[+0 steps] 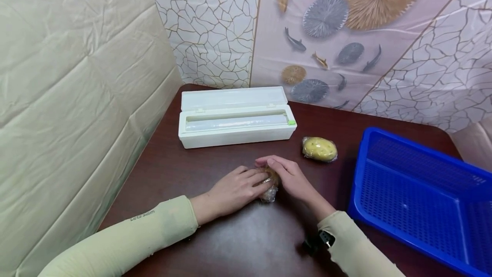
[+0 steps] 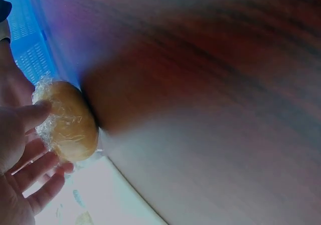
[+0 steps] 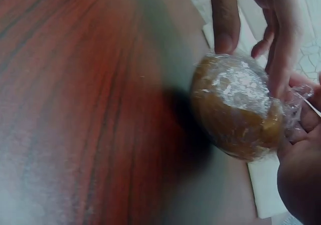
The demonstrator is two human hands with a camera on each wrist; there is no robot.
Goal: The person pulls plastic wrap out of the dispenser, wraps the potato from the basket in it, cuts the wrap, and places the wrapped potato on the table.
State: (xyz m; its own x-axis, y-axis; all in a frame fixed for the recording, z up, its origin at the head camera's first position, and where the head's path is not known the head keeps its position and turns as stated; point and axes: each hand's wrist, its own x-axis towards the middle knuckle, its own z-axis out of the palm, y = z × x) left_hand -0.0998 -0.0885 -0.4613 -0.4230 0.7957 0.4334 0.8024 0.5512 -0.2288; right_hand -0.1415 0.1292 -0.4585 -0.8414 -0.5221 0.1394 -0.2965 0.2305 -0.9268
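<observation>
A potato [image 3: 233,120] in clear plastic film lies between both hands on the dark table, mostly covered by them in the head view. My left hand [image 1: 240,187] holds it from the left, with thumb and fingers spread on its sides in the left wrist view. From the right, my right hand [image 1: 294,181] cups its far side. In the right wrist view, loose film [image 3: 296,107] bunches against the right hand's bent fingers. A second film-wrapped potato [image 1: 320,149], yellow, lies beyond the right hand, touched by neither.
Behind the hands stands a white film dispenser box [image 1: 238,138], its lid [image 1: 234,99] raised and a film roll [image 1: 236,122] inside. A blue perforated basket [image 1: 359,183] occupies the table's right side. Fabric-like walls border the table at the left and back.
</observation>
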